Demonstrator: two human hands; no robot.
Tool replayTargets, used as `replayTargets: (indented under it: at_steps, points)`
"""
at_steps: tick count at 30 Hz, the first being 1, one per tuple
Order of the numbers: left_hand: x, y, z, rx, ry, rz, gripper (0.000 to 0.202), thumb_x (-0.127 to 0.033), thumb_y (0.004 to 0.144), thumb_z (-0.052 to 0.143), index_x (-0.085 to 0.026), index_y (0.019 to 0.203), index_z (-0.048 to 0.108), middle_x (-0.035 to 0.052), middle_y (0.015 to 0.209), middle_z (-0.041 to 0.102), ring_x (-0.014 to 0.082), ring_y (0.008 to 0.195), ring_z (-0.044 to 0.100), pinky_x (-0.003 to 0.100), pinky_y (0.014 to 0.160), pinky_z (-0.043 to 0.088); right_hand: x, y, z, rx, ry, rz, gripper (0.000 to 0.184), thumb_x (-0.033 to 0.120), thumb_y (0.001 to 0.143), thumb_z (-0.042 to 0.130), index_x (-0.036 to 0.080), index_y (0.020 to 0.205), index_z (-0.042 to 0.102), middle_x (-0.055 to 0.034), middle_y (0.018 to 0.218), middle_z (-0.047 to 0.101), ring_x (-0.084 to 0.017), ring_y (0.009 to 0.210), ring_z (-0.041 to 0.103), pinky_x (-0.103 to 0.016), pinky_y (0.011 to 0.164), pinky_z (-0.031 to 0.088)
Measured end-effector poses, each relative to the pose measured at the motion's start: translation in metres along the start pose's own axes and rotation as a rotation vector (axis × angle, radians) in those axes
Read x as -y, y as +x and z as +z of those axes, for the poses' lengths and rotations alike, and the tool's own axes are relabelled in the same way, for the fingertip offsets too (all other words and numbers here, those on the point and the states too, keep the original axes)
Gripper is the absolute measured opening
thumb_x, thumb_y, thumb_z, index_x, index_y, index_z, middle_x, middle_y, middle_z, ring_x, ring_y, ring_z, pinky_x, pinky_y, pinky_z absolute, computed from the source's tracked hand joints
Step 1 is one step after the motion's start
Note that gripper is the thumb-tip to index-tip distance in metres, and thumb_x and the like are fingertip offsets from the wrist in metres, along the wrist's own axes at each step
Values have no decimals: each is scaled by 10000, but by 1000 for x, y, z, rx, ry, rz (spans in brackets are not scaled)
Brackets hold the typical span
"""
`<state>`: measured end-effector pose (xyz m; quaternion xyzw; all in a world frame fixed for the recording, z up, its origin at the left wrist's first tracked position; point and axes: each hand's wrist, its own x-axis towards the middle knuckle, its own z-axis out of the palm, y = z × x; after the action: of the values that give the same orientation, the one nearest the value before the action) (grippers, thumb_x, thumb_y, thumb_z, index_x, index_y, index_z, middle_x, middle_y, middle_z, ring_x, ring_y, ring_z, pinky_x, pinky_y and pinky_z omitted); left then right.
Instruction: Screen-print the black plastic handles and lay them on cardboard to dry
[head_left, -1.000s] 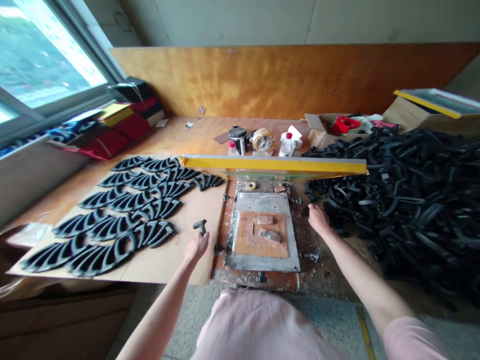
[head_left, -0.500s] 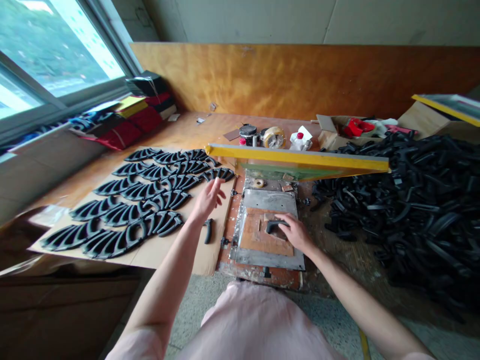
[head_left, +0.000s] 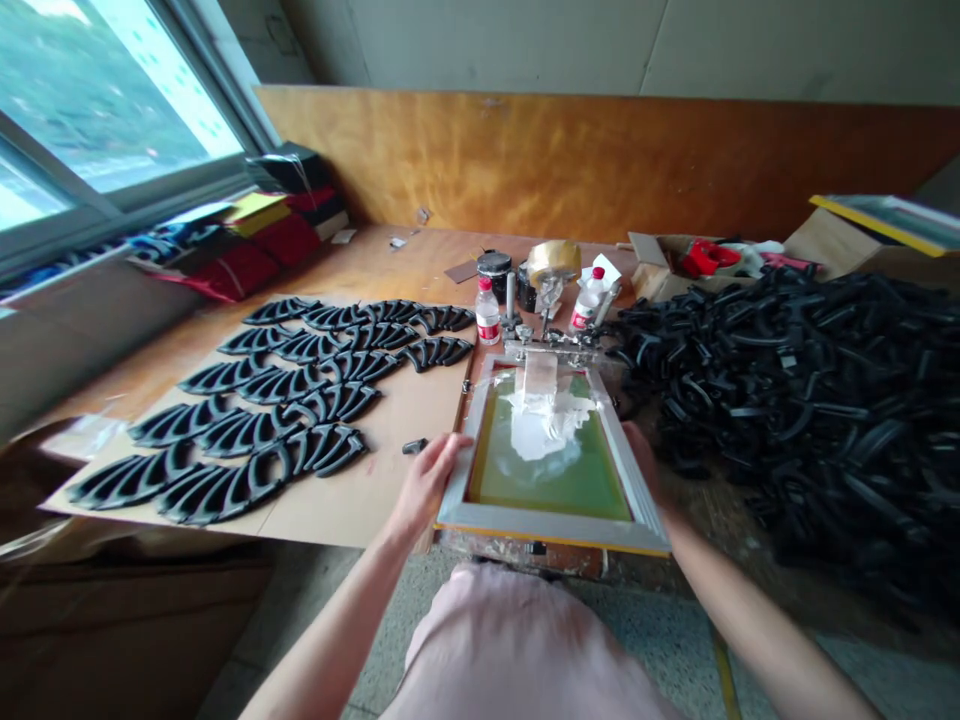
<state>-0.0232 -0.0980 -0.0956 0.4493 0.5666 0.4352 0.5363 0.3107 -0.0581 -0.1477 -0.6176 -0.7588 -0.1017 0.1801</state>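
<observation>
Along the window wall, the plywood bench (head_left: 397,262) carries a cardboard sheet (head_left: 390,510) laid with rows of black curved parts (head_left: 255,420); to its right lies a heaped pile of similar black parts (head_left: 795,400). At the bench's near edge sits a green-meshed metal screen frame (head_left: 547,490), fixed at its far rail by a metal hinge clamp (head_left: 551,347), with white ink (head_left: 540,425) on the mesh. The left hand (head_left: 427,485) has its grip wrapped around the frame's left rail. The right hand (head_left: 637,450) sits at the right rail, its grip partly hidden; its state cannot be told. 1 loose black part (head_left: 415,446) lies just beyond the left hand.
</observation>
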Motion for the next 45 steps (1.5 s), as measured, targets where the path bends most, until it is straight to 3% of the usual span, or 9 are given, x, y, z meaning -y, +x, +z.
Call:
replayTargets:
  at_steps: [4, 6, 9, 14, 24, 29, 36, 41, 45]
  points:
    - [64, 0, 6, 34, -28, -176, 746, -570, 741, 669, -216, 1371, 485, 12, 798, 674, 165, 672, 626, 227, 561, 451, 1, 49, -17, -70, 219, 103, 311, 194, 893, 506, 136, 1161, 653, -135, 1118, 641, -215, 963, 637, -330, 843, 532]
    - [84, 6, 9, 10, 33, -186, 743, -564, 752, 649, -214, 1384, 473, 14, 783, 672, 169, 664, 626, 234, 560, 454, 26, 74, -17, 5, 281, -8, 494, 207, 830, 631, 184, 1316, 546, -142, 1323, 525, -249, 1110, 580, -380, 945, 485]
    - [100, 13, 10, -22, 95, -176, 688, -562, 754, 637, -196, 1326, 533, 19, 770, 677, 174, 671, 627, 243, 579, 463, 64, 99, -10, 215, 230, -147, 555, 180, 758, 710, 181, 1288, 543, -128, 1255, 570, -267, 1105, 567, -390, 938, 467]
    - [105, 14, 8, -10, 42, -179, 638, -563, 728, 663, -192, 1243, 594, 38, 829, 711, 186, 728, 648, 253, 634, 481, 74, 95, -6, 488, 231, -174, 224, 255, 780, 696, 214, 995, 647, -49, 977, 702, -216, 879, 642, -286, 744, 473]
    - [106, 11, 11, -57, 59, -206, 555, -535, 752, 647, -194, 1188, 625, 26, 788, 690, 180, 692, 623, 245, 599, 462, 74, 57, -3, 413, 25, -41, 179, 213, 906, 465, 159, 975, 621, -131, 967, 685, -237, 851, 635, -303, 701, 433]
    - [111, 11, 9, 2, 119, -173, 572, -563, 814, 575, -200, 1256, 577, 43, 874, 695, 189, 793, 637, 254, 672, 477, 91, 38, -2, 458, 114, -232, 188, 116, 855, 468, 157, 940, 630, -121, 926, 659, -236, 859, 599, -322, 734, 431]
    - [109, 10, 11, -12, 70, -171, 575, -559, 794, 601, -204, 1246, 591, 40, 870, 697, 191, 795, 639, 257, 676, 480, 63, 20, -23, 529, 257, -578, 200, 105, 838, 501, 202, 898, 665, -51, 897, 666, -184, 815, 583, -282, 683, 413]
    - [107, 11, 12, -61, 63, -180, 578, -559, 761, 636, -182, 1199, 625, 42, 839, 698, 186, 755, 638, 246, 639, 473, 67, 36, -17, 431, 268, -457, 159, 140, 839, 539, 211, 872, 677, -43, 864, 662, -190, 822, 581, -286, 697, 421]
    - [107, 11, 11, -32, 46, -203, 628, -583, 754, 634, -169, 1225, 604, 47, 829, 698, 187, 736, 643, 244, 611, 469, 77, 12, -6, 363, 268, -500, 286, 78, 859, 460, 176, 1010, 682, -88, 948, 671, -205, 876, 582, -308, 735, 447]
